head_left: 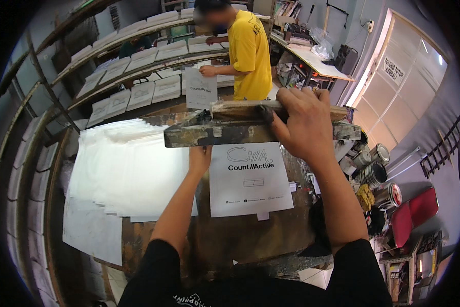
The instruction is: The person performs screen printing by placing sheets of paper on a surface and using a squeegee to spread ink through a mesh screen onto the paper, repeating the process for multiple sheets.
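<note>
My right hand [308,120] is closed over a wooden squeegee [235,108], its thumb pressed against the near face. The squeegee lies along the near edge of a worn, paint-stained screen frame [204,136], which is raised above the table. Beneath the frame, my left hand [200,159] is at the upper left edge of a white sheet [250,197] printed in black. The frame hides most of the left fingers, so their grip cannot be made out. Left of the printed sheet, many white sheets [122,174] lie in a spread, overlapping pile.
The dark, stained table [225,240] is under everything. Racks of printed sheets [133,100] stand behind and left. Across the table a person in a yellow shirt [250,53] holds a printed sheet [202,87]. Paint cans [371,174] and a red chair [414,215] are at right.
</note>
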### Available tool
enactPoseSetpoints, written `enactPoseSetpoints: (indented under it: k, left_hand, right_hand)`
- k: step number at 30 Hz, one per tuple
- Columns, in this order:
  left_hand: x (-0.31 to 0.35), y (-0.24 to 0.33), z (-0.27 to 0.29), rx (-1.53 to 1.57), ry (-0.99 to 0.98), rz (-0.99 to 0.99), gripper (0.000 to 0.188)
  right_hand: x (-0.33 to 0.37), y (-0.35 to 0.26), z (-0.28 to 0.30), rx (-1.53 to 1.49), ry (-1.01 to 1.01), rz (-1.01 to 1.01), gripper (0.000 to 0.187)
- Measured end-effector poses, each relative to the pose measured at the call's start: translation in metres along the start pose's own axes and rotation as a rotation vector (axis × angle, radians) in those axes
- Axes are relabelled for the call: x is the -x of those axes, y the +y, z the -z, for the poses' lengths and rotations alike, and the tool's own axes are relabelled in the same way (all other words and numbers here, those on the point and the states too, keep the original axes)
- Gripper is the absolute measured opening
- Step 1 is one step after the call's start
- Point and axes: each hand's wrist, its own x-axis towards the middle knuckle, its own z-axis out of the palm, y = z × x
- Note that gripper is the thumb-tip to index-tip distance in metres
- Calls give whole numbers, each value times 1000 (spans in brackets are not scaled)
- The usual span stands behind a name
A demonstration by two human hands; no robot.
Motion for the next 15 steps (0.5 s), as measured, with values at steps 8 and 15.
enactPoseSetpoints:
  k: [8,15]
  left_hand:
    - [-42,-24,-68,-398,213,-477,39]
    - [-30,19,23,-127,39,-1,29]
  right_hand:
    - [-28,14,-4,-19,-7,-44,36]
    - [-43,16,-5,22,17,-15,37]
